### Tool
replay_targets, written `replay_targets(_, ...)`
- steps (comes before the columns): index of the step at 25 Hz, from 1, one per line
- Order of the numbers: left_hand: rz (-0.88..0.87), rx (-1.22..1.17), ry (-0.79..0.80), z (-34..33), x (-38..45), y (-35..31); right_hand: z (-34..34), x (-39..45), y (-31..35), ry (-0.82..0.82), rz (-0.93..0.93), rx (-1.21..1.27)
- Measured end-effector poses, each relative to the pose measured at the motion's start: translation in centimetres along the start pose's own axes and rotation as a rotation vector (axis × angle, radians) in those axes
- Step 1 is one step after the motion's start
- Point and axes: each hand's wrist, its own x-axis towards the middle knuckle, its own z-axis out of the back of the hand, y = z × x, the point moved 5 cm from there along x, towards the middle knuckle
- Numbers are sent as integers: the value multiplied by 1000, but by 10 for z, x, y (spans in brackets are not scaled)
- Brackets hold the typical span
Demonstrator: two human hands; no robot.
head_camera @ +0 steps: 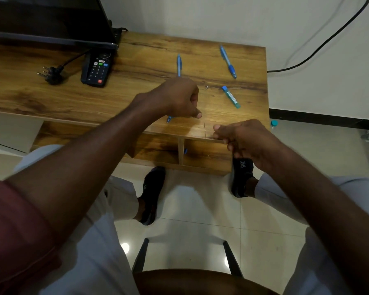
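left hand (177,99) clamped round slim blue plastic pen (178,64), long axis far-to-near, tip pointing just left of right hand (243,141), whose bunched fingers' hold can't be told.

Three blue pens are showing: a first pen (179,64) and a second pen (228,61) are lying on the table (136,60); a third pen (169,119) is poking out from under the left hand (175,96); one lead case (231,96), one remote (97,69) and one plug (51,74) are lying alongside; two black shoes, a left shoe (152,194) and a right shoe (241,177), are resting below.
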Motion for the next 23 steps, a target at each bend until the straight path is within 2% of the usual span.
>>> replay_targets(2, -12, 23, -15, -2, 1, -4, -6, -10, -14, 101, -202, -41)
replay_targets(4, -19, 39, -27, -2, 2, -6, -13, -13, -21, 148, -289, -24)
replay_targets(9, -32, 31, -5, -6, 6, -5, -36, -16, -38, 255, -510, 395)
replay_targets(13, -43, 52, 13, -5, 6, -5, -47, -17, -44, 272, -539, 481)
replay_targets(18, -73, 40, -120, 6, 5, -3, -52, -15, -42, 209, -496, 538)
replay_targets(23, -61, 58, -104, 3, 7, 1, -52, -15, -39, 191, -488, 539)
